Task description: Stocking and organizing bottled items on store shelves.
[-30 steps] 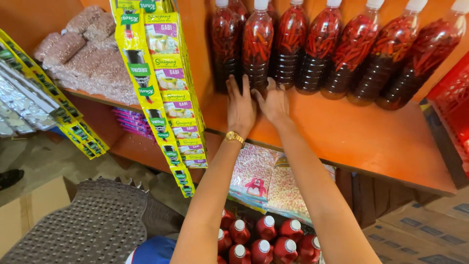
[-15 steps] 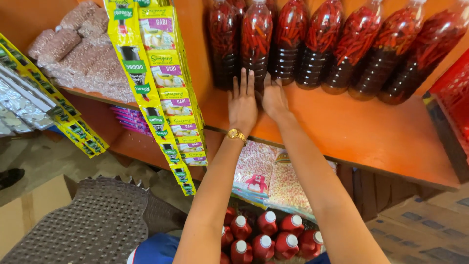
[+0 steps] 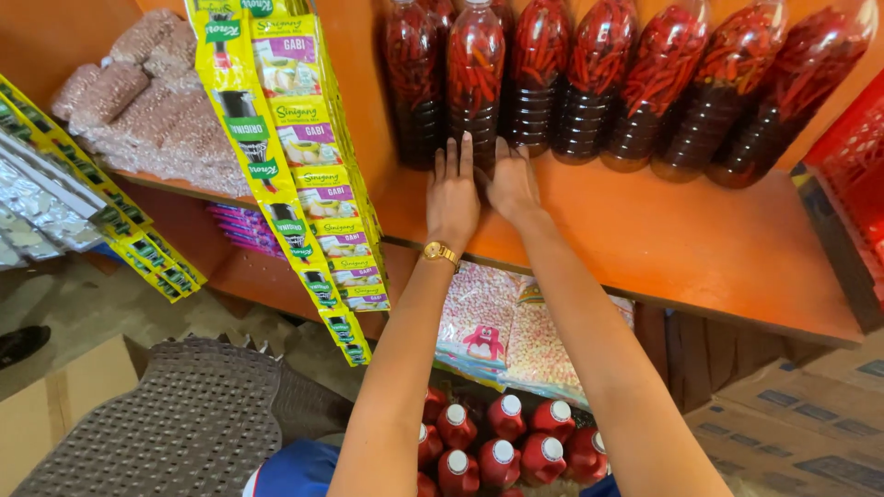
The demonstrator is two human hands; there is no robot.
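A row of several tall clear bottles packed with red chillies in dark liquid stands at the back of an orange shelf (image 3: 645, 239). My left hand (image 3: 453, 195), with a gold watch on its wrist, lies flat on the shelf, its fingertips against the base of one chilli bottle (image 3: 475, 87). My right hand (image 3: 512, 182) rests right beside it, fingers touching the foot of the same bottle. Neither hand grips anything.
Hanging strips of yellow and green sachets (image 3: 299, 175) dangle left of my arms. Bags of brown beans (image 3: 147, 110) lie on the left shelf. Below are candy bags (image 3: 502, 331), red-capped bottles (image 3: 502, 442), a woven mat (image 3: 175, 423) and cardboard boxes (image 3: 792, 423).
Both hands have slid a little farther in along the shelf towards the bottles, staying side by side. The view has shifted down slightly.
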